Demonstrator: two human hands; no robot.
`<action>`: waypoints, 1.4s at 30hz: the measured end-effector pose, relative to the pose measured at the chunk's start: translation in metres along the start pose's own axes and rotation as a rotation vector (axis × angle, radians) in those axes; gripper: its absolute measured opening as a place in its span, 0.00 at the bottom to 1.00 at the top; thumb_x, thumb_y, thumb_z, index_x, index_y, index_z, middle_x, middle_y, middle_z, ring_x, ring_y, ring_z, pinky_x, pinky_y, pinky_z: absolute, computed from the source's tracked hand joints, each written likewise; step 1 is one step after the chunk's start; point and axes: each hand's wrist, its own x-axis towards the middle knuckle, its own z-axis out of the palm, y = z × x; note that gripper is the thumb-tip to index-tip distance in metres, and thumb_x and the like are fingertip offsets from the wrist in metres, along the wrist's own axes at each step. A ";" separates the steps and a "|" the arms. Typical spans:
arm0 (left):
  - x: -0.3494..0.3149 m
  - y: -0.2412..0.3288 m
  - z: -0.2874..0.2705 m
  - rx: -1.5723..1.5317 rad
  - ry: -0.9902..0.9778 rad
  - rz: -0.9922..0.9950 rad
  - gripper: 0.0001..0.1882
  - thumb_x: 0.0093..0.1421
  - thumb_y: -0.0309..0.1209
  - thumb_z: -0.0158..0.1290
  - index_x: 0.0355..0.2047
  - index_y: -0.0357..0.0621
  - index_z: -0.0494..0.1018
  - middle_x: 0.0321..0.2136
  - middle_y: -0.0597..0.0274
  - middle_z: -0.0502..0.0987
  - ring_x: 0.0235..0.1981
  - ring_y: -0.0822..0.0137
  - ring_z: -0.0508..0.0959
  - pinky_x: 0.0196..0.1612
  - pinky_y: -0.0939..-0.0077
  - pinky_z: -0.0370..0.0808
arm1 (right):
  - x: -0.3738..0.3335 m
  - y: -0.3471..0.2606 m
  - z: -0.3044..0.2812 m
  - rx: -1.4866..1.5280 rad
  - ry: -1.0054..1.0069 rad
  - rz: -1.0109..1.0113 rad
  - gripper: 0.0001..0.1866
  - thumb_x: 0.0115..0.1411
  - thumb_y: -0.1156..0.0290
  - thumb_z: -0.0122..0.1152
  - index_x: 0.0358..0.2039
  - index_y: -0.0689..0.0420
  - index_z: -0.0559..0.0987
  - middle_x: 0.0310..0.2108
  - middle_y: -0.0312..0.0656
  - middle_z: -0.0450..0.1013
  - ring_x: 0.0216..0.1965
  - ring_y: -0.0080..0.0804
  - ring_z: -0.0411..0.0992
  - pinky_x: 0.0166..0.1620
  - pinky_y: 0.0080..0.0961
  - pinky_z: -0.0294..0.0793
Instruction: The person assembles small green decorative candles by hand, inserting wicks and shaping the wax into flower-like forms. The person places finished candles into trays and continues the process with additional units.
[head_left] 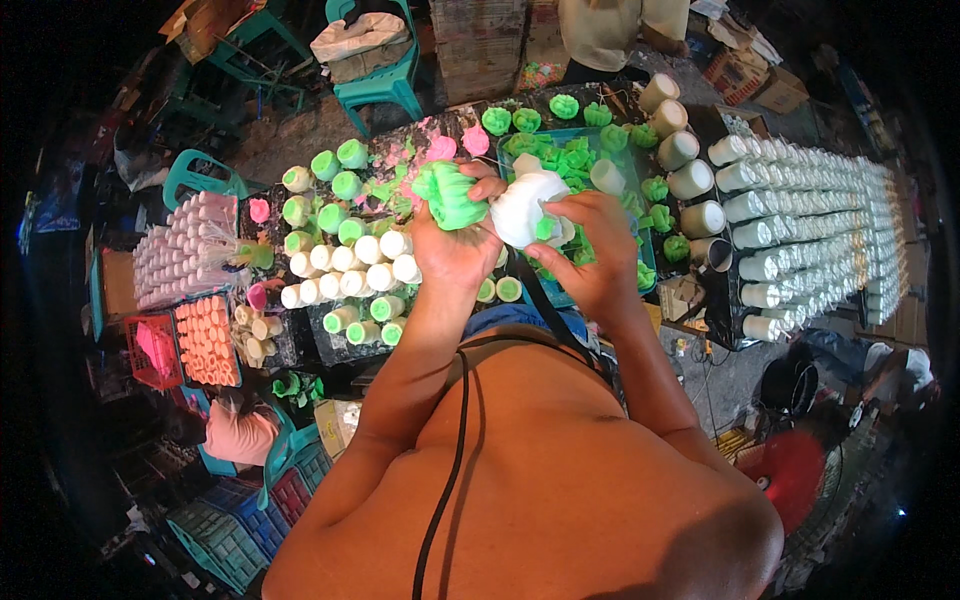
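While raised above the bench (330, 345), held side by side: a green ribbed mould (449, 195), soft-looking and crumpled, and just to its right a white rounded piece (522, 205) with a small green bit at its lower edge. Both located over the middle of the bench, in front of a blue tray (645, 262) of green shapes.

Left hand (452, 240): grip closed around the green ribbed mould, fingers curled over its top, forearm rising straight from below. Right hand (590, 250): grip narrow, pinching the white rounded piece from the right, thumb pressing near the green bit, wrist bent inward.

At far left, rows of white and green cups (350, 262); at far right, long rows of white cylinders (800, 230).
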 end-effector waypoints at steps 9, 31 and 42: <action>-0.005 -0.010 0.010 -0.202 0.009 -0.113 0.10 0.70 0.33 0.43 0.42 0.41 0.69 0.35 0.58 0.72 0.32 0.65 0.69 0.44 0.68 0.69 | 0.005 0.002 0.002 0.060 0.003 -0.006 0.27 0.43 0.68 0.82 0.45 0.52 0.81 0.44 0.42 0.76 0.47 0.46 0.73 0.51 0.40 0.73; -0.001 -0.030 0.012 -0.431 -0.071 -0.269 0.06 0.66 0.30 0.51 0.39 0.43 0.69 0.30 0.62 0.73 0.27 0.69 0.69 0.41 0.69 0.70 | 0.006 0.007 -0.001 0.375 -0.032 0.127 0.26 0.43 0.70 0.84 0.42 0.55 0.79 0.45 0.42 0.77 0.50 0.39 0.74 0.56 0.36 0.71; 0.007 -0.020 -0.029 -0.216 0.023 -0.223 0.11 0.68 0.35 0.44 0.42 0.40 0.68 0.36 0.57 0.72 0.35 0.63 0.69 0.44 0.66 0.70 | -0.005 0.026 -0.009 0.189 0.048 0.183 0.58 0.34 0.60 0.89 0.66 0.54 0.64 0.59 0.48 0.69 0.59 0.39 0.70 0.60 0.35 0.70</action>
